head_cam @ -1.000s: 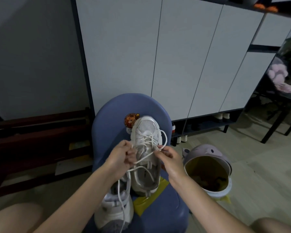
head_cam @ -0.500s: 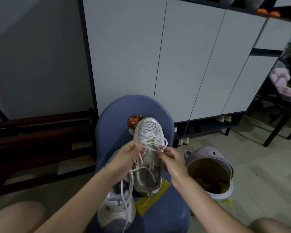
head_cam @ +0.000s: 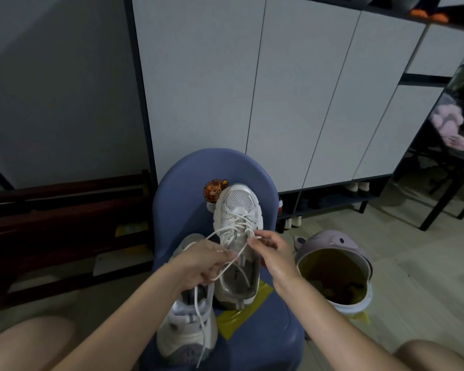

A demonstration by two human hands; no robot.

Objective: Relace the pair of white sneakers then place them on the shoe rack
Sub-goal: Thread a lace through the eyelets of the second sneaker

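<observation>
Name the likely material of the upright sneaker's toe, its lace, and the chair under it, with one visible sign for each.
Toe of the upright sneaker: probably woven mesh, from its fine perforated grid. Lace: seemingly matte woven cord, thin and bending limply between the left hand and right hand. Blue chair: likely moulded plastic, smooth, seamless and evenly coloured, though a soft coating cannot be excluded.

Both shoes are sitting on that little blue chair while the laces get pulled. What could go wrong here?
The left hand pulls the lace sideways while the right hand pinches it at the upright sneaker; a hard tug might tip that shoe off the blue chair towards the open bin. The second sneaker overhangs the seat's front and could slide off.
</observation>
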